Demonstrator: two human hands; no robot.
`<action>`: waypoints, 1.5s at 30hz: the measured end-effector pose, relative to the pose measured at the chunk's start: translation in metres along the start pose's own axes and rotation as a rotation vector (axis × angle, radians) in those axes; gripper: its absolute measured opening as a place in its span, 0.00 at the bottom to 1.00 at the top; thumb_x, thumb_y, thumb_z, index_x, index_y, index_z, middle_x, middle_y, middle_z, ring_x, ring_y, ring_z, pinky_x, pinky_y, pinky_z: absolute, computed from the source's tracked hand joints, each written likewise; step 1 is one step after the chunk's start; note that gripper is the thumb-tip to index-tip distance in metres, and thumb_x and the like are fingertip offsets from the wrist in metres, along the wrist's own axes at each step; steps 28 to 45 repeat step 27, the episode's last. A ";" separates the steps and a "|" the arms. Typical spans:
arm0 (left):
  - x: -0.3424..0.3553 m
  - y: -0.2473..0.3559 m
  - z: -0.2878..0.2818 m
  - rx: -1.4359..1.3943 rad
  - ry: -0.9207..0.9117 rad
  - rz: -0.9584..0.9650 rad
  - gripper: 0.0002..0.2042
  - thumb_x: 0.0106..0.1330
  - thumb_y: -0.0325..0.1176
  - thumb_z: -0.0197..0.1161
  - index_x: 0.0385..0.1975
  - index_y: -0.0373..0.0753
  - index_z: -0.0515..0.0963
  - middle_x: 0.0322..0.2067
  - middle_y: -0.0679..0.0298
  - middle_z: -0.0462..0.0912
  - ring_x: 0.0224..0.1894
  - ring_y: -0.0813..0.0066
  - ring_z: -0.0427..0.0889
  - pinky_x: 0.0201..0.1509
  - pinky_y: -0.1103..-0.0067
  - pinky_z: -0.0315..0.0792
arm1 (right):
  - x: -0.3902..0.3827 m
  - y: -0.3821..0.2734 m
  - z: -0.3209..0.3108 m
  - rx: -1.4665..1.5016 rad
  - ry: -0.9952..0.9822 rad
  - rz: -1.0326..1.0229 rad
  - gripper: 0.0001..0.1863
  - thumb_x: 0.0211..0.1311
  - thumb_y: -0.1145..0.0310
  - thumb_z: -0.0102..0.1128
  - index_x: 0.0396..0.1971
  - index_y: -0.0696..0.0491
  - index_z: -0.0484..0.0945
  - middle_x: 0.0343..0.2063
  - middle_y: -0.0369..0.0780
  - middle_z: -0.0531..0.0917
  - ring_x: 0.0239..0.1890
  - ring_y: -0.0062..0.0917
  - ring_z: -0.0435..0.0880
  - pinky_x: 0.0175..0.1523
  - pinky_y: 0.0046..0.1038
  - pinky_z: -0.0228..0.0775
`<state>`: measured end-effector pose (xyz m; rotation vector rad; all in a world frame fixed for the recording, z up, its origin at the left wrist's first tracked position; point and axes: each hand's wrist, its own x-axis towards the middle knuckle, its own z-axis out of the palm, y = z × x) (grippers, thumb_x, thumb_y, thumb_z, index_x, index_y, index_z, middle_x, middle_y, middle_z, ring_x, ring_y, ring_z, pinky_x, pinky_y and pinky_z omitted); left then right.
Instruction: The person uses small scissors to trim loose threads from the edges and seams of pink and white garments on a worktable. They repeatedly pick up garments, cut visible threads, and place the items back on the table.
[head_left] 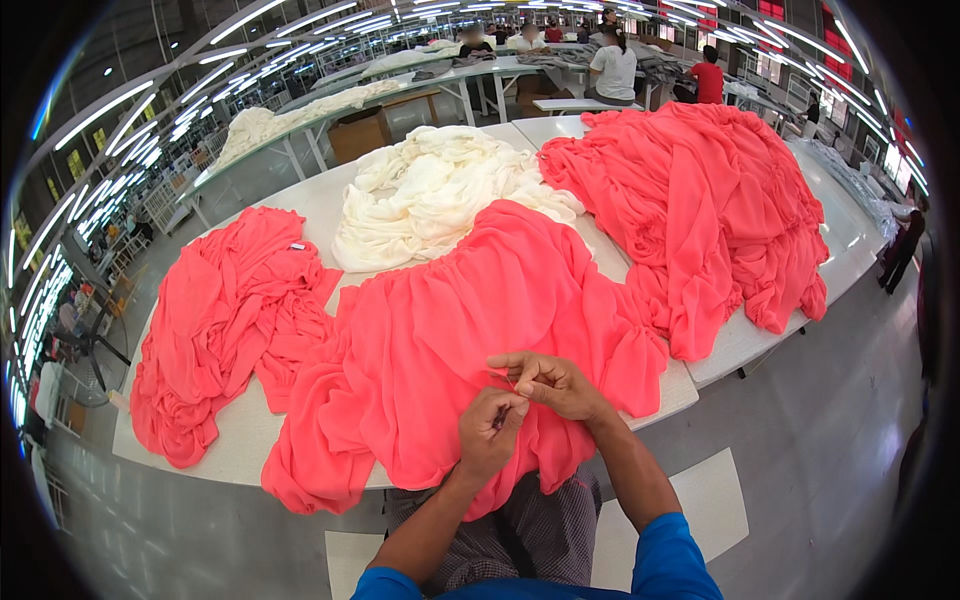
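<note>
A coral-pink gathered garment (440, 330) is spread over the near part of the white table, its lower folds hanging over the front edge toward my lap. Above it my two hands meet, fingertips almost touching. My left hand (488, 436) is closed, and a small dark object shows in its curled fingers, too little of it to name. Thumb and fingers of my right hand (557, 388) pinch together at something tiny and thin, perhaps a thread, that I cannot make out.
Coral-pink cloth piles lie to the left (235, 320) and far right (700, 200). A cream cloth heap (430, 195) sits behind the garment. Beyond the white table (330, 225) stand more long tables, a cardboard box (360, 135) and several people at work. Grey floor (820, 420) surrounds the table.
</note>
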<state>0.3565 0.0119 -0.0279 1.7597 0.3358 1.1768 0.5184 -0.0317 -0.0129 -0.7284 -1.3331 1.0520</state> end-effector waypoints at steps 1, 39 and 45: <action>0.000 0.001 0.000 0.009 -0.005 0.006 0.02 0.62 0.25 0.63 0.30 0.35 0.77 0.25 0.68 0.72 0.23 0.85 0.66 0.26 0.86 0.61 | 0.001 -0.001 0.000 -0.012 -0.005 0.000 0.08 0.67 0.67 0.53 0.30 0.54 0.75 0.59 0.50 0.69 0.61 0.33 0.69 0.64 0.34 0.58; 0.002 -0.011 -0.010 -0.598 -0.133 -0.454 0.20 0.71 0.48 0.50 0.46 0.34 0.66 0.30 0.64 0.76 0.19 0.87 0.69 0.22 0.92 0.61 | -0.002 -0.005 -0.002 0.131 0.039 0.000 0.06 0.68 0.68 0.51 0.32 0.53 0.73 0.59 0.51 0.68 0.61 0.33 0.69 0.66 0.35 0.58; 0.002 -0.011 -0.010 -0.598 -0.133 -0.454 0.20 0.71 0.48 0.50 0.46 0.34 0.66 0.30 0.64 0.76 0.19 0.87 0.69 0.22 0.92 0.61 | -0.002 -0.005 -0.002 0.131 0.039 0.000 0.06 0.68 0.68 0.51 0.32 0.53 0.73 0.59 0.51 0.68 0.61 0.33 0.69 0.66 0.35 0.58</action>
